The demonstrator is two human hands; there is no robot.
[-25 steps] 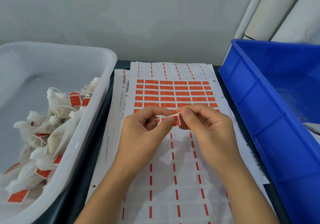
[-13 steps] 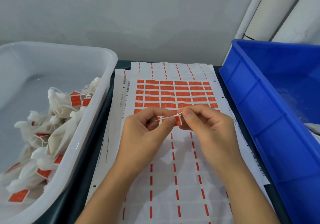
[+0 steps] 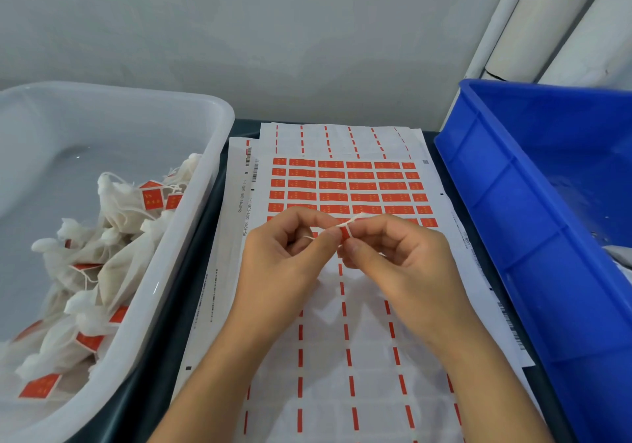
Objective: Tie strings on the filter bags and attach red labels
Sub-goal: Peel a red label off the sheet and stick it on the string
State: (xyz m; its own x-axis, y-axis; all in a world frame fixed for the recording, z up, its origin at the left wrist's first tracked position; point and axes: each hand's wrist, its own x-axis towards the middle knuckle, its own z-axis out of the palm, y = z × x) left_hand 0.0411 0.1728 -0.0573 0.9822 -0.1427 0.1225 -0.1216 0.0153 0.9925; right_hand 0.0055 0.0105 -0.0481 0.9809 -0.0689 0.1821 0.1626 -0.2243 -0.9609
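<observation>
Left hand and right hand met at centre, fingers curled, pinching red label onto white string; label sheet at 12 o'clock.

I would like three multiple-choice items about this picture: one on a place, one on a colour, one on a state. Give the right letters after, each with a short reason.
1. Where do the finished bags lie?
A. in the white tub
B. in the blue crate
C. on the label sheet

2. What colour is the crate on the right?
A. green
B. blue
C. yellow

3. What are the two hands doing?
A. resting flat on the sheet
B. pinching a red label and string
C. lifting the tub

Answers:
1 A: the bags fill the white tub.
2 B: its walls are blue.
3 B: left hand and right hand pinch the label on the string.
</observation>
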